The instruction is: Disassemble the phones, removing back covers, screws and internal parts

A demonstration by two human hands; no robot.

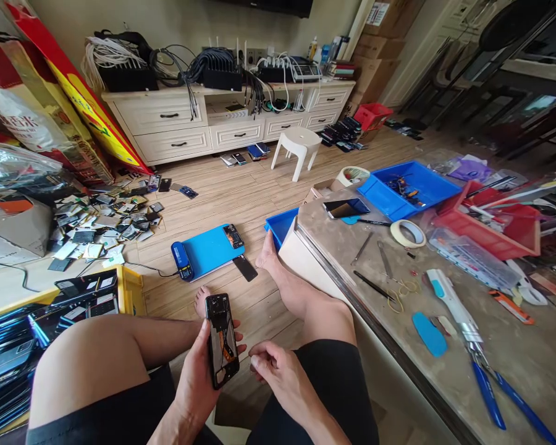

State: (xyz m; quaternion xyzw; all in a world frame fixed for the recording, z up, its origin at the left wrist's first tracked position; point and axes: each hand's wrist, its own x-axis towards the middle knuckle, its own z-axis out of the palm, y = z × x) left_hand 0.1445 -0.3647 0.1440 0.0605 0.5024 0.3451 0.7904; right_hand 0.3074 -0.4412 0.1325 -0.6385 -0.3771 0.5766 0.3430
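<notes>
Left hand (194, 378): fingers wrapped round an opened phone (223, 341), thumb along its left edge, fingertips showing past the right edge. Phone held nearly upright, inner side toward the wearer; an orange strip (226, 343) runs down its middle.

Right hand (282, 374): fingers curled in close together, just right of the phone's lower half and apart from it. Cannot tell whether anything small is pinched there.

Floor, beyond the hands: blue mat (206, 250), a dark blue device (181, 259) with a cord across its left end, a second opened phone (233, 236) at its right end. Dark panel (245, 268) by the mat's near right corner.

Left: yellow crate (130, 292) packed with phones and panels; behind it, a heap of small flat pieces (104, 219) spread on the floor.

Right: brown tabletop (333, 247). On it, tweezers (361, 249), a tape roll (421, 236), a white-and-teal tool (445, 293) against blue-handled pliers (487, 395). Toward the far side, a blue bin (375, 190) with small dark parts; red bin (495, 232) beside it, filled.

Farther off: white stool (300, 139), then a pale cabinet (167, 131) topped with bundled cables (217, 60).
</notes>
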